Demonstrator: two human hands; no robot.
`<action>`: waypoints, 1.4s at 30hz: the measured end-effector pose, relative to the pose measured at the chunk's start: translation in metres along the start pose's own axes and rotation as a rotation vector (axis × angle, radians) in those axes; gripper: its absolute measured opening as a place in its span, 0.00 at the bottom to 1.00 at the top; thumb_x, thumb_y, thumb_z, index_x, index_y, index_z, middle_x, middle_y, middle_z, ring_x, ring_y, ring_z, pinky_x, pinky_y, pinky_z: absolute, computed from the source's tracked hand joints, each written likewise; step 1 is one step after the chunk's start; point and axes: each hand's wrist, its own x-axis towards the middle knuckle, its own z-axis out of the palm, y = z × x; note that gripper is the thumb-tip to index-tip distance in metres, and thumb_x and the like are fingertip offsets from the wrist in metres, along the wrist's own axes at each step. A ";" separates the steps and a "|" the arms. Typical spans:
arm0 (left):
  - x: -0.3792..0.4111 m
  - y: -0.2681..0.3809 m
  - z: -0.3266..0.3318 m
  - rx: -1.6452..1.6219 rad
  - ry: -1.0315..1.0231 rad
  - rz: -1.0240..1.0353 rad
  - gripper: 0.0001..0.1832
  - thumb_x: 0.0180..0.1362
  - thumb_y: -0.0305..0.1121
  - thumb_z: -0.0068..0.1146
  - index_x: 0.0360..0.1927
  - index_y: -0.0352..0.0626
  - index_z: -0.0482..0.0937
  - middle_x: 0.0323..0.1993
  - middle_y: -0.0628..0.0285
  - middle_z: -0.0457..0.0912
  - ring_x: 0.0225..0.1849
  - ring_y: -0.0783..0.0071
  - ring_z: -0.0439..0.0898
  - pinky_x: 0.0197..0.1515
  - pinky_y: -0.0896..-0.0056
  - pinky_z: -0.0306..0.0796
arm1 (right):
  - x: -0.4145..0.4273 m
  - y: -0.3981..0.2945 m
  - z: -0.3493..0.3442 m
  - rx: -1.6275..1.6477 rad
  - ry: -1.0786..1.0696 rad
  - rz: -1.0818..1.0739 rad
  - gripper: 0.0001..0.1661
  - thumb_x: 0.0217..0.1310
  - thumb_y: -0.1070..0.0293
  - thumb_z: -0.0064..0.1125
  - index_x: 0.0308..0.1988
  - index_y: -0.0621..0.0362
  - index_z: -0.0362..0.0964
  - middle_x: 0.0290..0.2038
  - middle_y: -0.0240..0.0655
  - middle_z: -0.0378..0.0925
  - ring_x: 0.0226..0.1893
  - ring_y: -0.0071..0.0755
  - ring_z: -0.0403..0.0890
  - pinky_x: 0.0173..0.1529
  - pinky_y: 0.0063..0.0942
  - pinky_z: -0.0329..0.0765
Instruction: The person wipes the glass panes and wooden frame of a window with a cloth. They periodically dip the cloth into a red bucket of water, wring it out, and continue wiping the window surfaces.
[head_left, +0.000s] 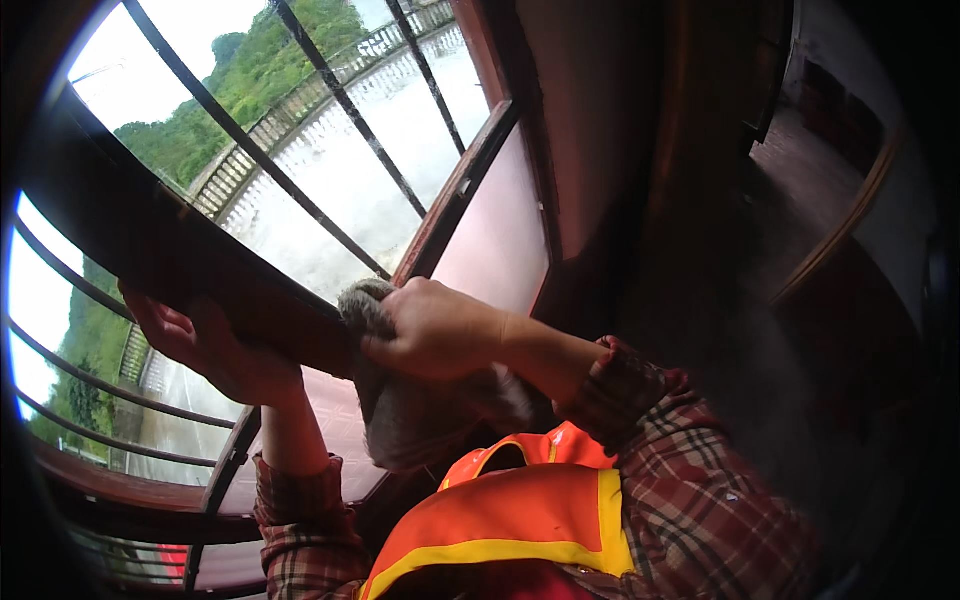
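In the head view, a wide dark wooden window post (217, 255) slants across the left half. My right hand (435, 330) grips a grey cloth (412, 427), whose bunched top lies against the post's edge beside the window rail; the rest hangs below my fist. My left hand (217, 352) rests against the post's other side, fingers apart and partly in shadow, with no object seen in it.
Dark metal bars (330, 82) cross the window openings on both sides of the post. Pale lower panels (495, 232) sit under the wooden window rail (457, 187). At the right, a curved wooden edge (847, 225) shows in dim light. Outside are a stone balustrade and trees.
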 end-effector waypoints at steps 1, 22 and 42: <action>0.001 0.000 0.002 -0.011 0.009 -0.002 0.27 0.64 0.37 0.36 0.64 0.34 0.53 0.66 0.50 0.54 0.68 0.58 0.53 0.68 0.55 0.45 | 0.005 0.018 0.003 0.264 -0.095 -0.059 0.27 0.52 0.49 0.50 0.29 0.67 0.75 0.26 0.53 0.77 0.30 0.54 0.78 0.38 0.38 0.74; 0.000 0.003 0.001 -0.072 0.037 0.015 0.27 0.62 0.33 0.38 0.64 0.34 0.54 0.65 0.48 0.55 0.67 0.56 0.56 0.67 0.55 0.47 | -0.036 0.030 0.003 -0.431 0.065 -0.035 0.23 0.47 0.56 0.62 0.43 0.53 0.71 0.35 0.39 0.77 0.35 0.44 0.81 0.41 0.39 0.77; -0.006 0.016 -0.009 -0.112 -0.054 0.045 0.31 0.61 0.36 0.42 0.64 0.32 0.52 0.54 0.47 0.70 0.53 0.59 0.72 0.53 0.62 0.68 | 0.046 0.239 0.115 1.317 1.079 0.033 0.20 0.62 0.59 0.50 0.50 0.57 0.65 0.44 0.32 0.67 0.45 0.26 0.69 0.50 0.28 0.68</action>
